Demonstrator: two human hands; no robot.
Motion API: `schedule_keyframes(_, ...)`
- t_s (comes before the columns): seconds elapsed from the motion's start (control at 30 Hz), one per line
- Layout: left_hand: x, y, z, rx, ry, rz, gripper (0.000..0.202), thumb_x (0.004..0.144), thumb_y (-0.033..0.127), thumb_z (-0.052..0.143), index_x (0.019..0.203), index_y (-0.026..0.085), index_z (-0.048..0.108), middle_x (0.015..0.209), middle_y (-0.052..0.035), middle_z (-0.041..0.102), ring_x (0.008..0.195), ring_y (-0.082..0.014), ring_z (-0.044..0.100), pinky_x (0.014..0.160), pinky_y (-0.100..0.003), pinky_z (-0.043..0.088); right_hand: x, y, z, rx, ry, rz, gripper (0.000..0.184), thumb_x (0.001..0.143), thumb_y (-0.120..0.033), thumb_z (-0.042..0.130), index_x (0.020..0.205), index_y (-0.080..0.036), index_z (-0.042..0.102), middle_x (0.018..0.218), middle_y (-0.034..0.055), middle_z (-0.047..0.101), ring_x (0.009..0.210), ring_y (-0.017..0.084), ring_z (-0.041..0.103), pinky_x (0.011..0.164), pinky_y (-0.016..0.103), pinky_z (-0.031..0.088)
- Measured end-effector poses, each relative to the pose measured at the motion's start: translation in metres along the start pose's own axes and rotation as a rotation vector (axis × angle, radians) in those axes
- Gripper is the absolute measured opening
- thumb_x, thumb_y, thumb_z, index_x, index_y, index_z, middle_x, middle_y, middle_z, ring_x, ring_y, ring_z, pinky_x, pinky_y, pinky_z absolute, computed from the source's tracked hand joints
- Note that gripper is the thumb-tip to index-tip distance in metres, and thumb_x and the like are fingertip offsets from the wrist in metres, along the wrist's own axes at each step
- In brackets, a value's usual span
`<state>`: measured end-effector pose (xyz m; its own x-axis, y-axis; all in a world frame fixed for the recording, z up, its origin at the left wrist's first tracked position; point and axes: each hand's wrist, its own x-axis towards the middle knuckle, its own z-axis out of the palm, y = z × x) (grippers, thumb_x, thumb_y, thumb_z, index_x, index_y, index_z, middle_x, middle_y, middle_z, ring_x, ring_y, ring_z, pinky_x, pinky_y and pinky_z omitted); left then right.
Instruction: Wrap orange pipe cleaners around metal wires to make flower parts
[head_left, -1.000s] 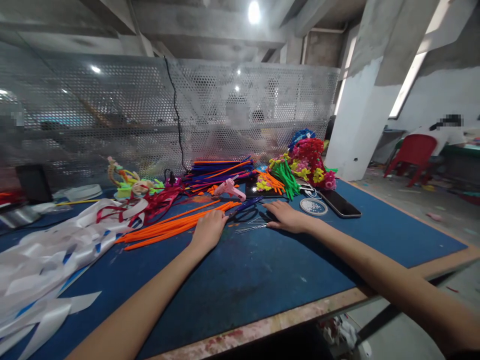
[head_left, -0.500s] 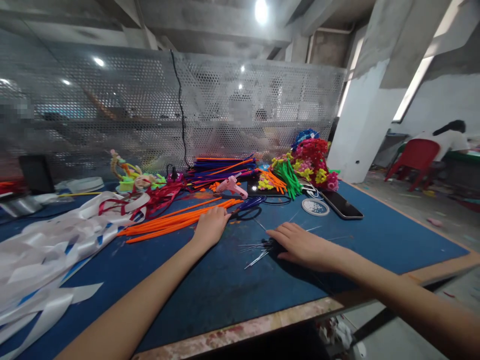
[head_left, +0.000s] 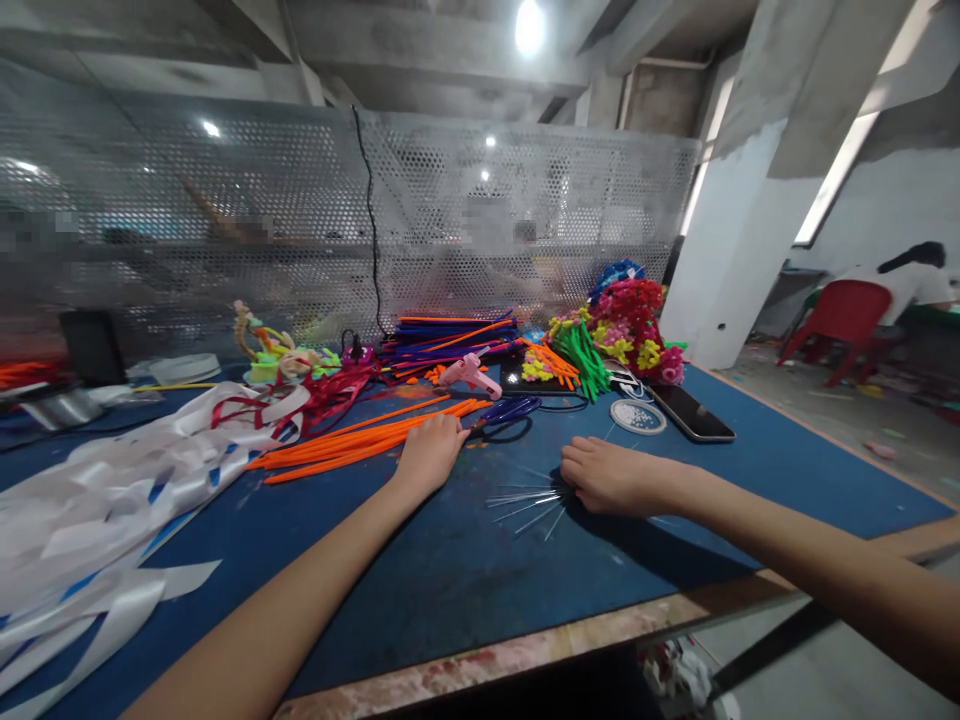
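My right hand [head_left: 609, 476] is closed round a bunch of thin silvery wires [head_left: 529, 500], whose ends fan out leftward over the blue mat. Its fingers are curled, and the grasped part of the bunch is hidden. My left hand [head_left: 429, 455] rests beside the right end of a bundle of orange pipe cleaners [head_left: 330, 448], fingers bent and close together. Whatever lies under those fingers is hidden. Just right of it are a glossy dark-blue looped thing [head_left: 513, 408] and a black loop, perhaps scissor handles.
A pink glue gun [head_left: 471, 374] lies behind my left hand. White ribbon [head_left: 112, 490] covers the left side. A dish of small white pieces [head_left: 637, 417] and a phone [head_left: 691, 412] lie at right, before colourful pipe-cleaner flowers [head_left: 630, 310]. A perforated metal screen [head_left: 450, 220] stands behind.
My right hand has curled more tightly round the wires and shifted slightly right and up. The wire ends now fan out to its left. My left hand stays by the orange pipe cleaners.
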<state>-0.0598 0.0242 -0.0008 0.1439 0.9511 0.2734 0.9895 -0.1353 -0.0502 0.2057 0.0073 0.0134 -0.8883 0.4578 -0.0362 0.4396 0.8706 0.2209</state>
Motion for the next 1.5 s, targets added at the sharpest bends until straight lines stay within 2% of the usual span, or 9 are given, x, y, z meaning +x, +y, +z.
schedule_keyframes(0.17, 0.000, 0.000, 0.000, -0.011, 0.002, 0.004, 0.024, 0.091, 0.033, 0.040, 0.090, 0.016, 0.057, 0.093, -0.0094, 0.062, 0.090, -0.0233, 0.057, 0.072, -0.031, 0.040, -0.001, -0.007, -0.005, 0.016, -0.025, -0.020, 0.015, 0.082, -0.008, 0.040, 0.087, -0.012, 0.053, 0.086, 0.0102, 0.057, 0.078, 0.020, 0.049, 0.068, 0.030, 0.038)
schedule_keyframes(0.27, 0.000, -0.001, 0.002, -0.018, 0.004, 0.005, 0.024, 0.090, 0.033, 0.041, 0.090, 0.016, 0.057, 0.093, -0.0097, 0.062, 0.090, -0.0238, 0.057, 0.072, -0.031, 0.040, -0.006, -0.005, -0.019, 0.262, -0.056, 0.059, 0.013, 0.083, -0.011, 0.039, 0.089, -0.016, 0.050, 0.077, 0.0050, 0.058, 0.064, 0.015, 0.050, 0.056, 0.025, 0.035)
schedule_keyframes(0.33, 0.001, -0.001, 0.003, -0.022, 0.007, 0.005, 0.023, 0.090, 0.033, 0.041, 0.090, 0.016, 0.057, 0.093, -0.0097, 0.062, 0.091, -0.0240, 0.057, 0.073, -0.031, 0.040, -0.008, 0.000, -0.030, 0.490, 0.016, 0.125, 0.010, 0.086, -0.014, 0.038, 0.088, -0.018, 0.047, 0.075, 0.0010, 0.058, 0.059, 0.012, 0.049, 0.052, 0.022, 0.034)
schedule_keyframes(0.4, 0.001, -0.001, 0.003, -0.027, 0.008, 0.001, 0.023, 0.090, 0.034, 0.041, 0.089, 0.017, 0.057, 0.093, -0.0097, 0.061, 0.090, -0.0243, 0.056, 0.073, -0.032, 0.040, -0.006, 0.009, -0.039, 0.712, 0.237, 0.157, 0.009, 0.089, -0.018, 0.036, 0.085, -0.020, 0.044, 0.074, -0.0009, 0.058, 0.064, 0.011, 0.052, 0.059, 0.022, 0.040)
schedule_keyframes(0.47, 0.001, -0.001, 0.004, -0.033, 0.007, -0.001, 0.023, 0.090, 0.034, 0.041, 0.089, 0.017, 0.057, 0.093, -0.0097, 0.061, 0.090, -0.0245, 0.056, 0.073, -0.032, 0.040, 0.000, 0.019, -0.044, 0.946, 0.554, 0.156, 0.007, 0.090, -0.024, 0.038, 0.085, -0.021, 0.041, 0.073, -0.0018, 0.058, 0.069, 0.011, 0.057, 0.067, 0.026, 0.045)
schedule_keyframes(0.57, 0.000, -0.001, 0.003, -0.044, 0.005, -0.001, 0.023, 0.089, 0.034, 0.042, 0.089, 0.017, 0.057, 0.092, -0.0095, 0.061, 0.091, -0.0246, 0.056, 0.073, -0.032, 0.040, 0.015, 0.033, -0.044, 1.278, 0.957, 0.129, 0.011, 0.087, -0.030, 0.047, 0.087, -0.023, 0.039, 0.072, -0.0038, 0.056, 0.066, 0.011, 0.060, 0.066, 0.029, 0.050)
schedule_keyframes(0.7, 0.000, -0.001, 0.002, -0.054, 0.004, 0.000, 0.022, 0.089, 0.035, 0.044, 0.089, 0.017, 0.057, 0.093, -0.0089, 0.061, 0.091, -0.0241, 0.056, 0.073, -0.032, 0.040, 0.032, 0.042, -0.037, 1.430, 1.195, 0.208, 0.021, 0.081, -0.033, 0.056, 0.094, -0.023, 0.044, 0.072, -0.0045, 0.057, 0.066, 0.011, 0.062, 0.068, 0.030, 0.053)
schedule_keyframes(1.3, -0.002, -0.006, 0.001, -0.112, 0.029, 0.054, 0.020, 0.085, 0.037, 0.047, 0.089, 0.019, 0.056, 0.093, -0.0062, 0.059, 0.092, -0.0222, 0.055, 0.075, -0.031, 0.042, 0.030, 0.041, -0.029, 1.322, 1.203, 0.293, 0.034, 0.080, -0.038, 0.056, 0.106, -0.020, 0.044, 0.080, -0.0007, 0.058, 0.075, 0.013, 0.063, 0.076, 0.032, 0.053)
schedule_keyframes(1.5, -0.002, -0.005, 0.000, -0.114, 0.020, 0.050, 0.020, 0.085, 0.037, 0.047, 0.089, 0.019, 0.056, 0.092, -0.0068, 0.059, 0.092, -0.0228, 0.054, 0.076, -0.032, 0.042, 0.018, 0.043, -0.035, 1.269, 1.111, 0.315, 0.021, 0.077, -0.036, 0.059, 0.084, -0.016, 0.057, 0.067, -0.0001, 0.062, 0.062, 0.012, 0.062, 0.065, 0.027, 0.051)
